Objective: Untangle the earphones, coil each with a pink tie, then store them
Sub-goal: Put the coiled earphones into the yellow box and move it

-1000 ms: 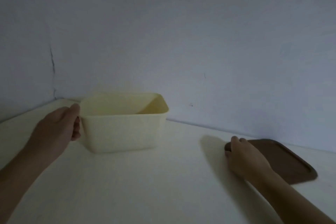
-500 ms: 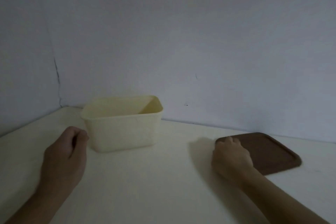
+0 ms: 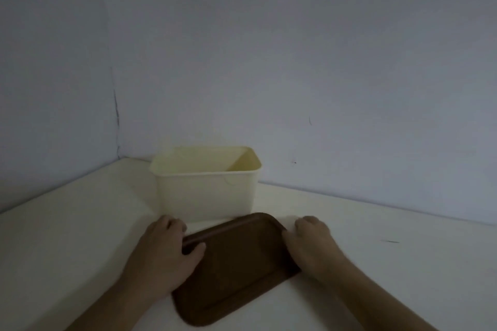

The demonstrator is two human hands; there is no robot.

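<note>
A pale yellow open box (image 3: pixel 207 191) stands near the back corner of the white table. Just in front of it is a brown lid (image 3: pixel 236 266), held between both hands. My left hand (image 3: pixel 164 252) grips the lid's left edge, thumb on top. My right hand (image 3: pixel 312 244) grips the lid's right edge with curled fingers. The box's inside is hidden from this angle. No earphones or pink ties are in sight.
The white table (image 3: pixel 376 263) meets grey walls at the back and left, forming a corner behind the box. A small dark mark (image 3: pixel 390 241) lies on the table at the right.
The brown lid has come from the right side to the front of the box. My left hand moved from beside the box onto the lid's left edge. My right hand stayed on the lid.
</note>
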